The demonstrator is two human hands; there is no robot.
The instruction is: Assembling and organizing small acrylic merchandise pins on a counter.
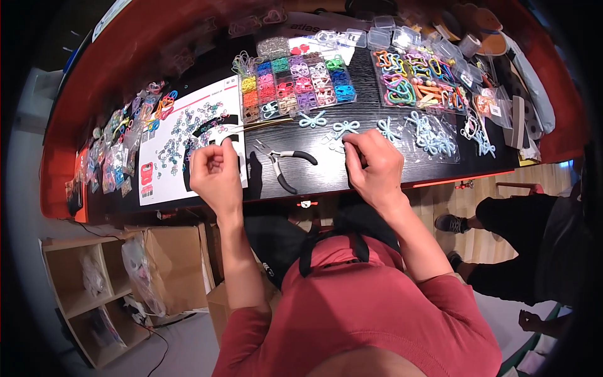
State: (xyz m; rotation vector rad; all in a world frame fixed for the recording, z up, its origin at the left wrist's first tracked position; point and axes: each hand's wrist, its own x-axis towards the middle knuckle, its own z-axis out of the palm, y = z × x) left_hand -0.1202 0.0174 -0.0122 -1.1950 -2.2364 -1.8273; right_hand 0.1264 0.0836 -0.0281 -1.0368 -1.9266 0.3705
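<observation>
My left hand [215,173] is closed with curled fingers over a white sheet [157,188] scattered with small coloured rings [173,151]. Whatever those fingers may hold is too small to tell. My right hand [377,164] pinches thumb to forefinger beside the light blue bow-shaped pieces; any thing in the pinch cannot be made out. One bow [312,119] lies farther left, another bow [345,127] just beyond the right fingertips, and a third bow [388,127] behind the hand. Between my hands rest pliers [278,154] with black-and-white handles. Thin tweezers [267,124] lie beyond them.
A compartment box [295,87] of coloured clasps stands at the back middle, with a box of colourful shaped pieces [418,78] to its right. More light blue bows fill a clear bag [433,138]. Small packets [116,151] crowd the left. Another person's leg [502,217] shows at right.
</observation>
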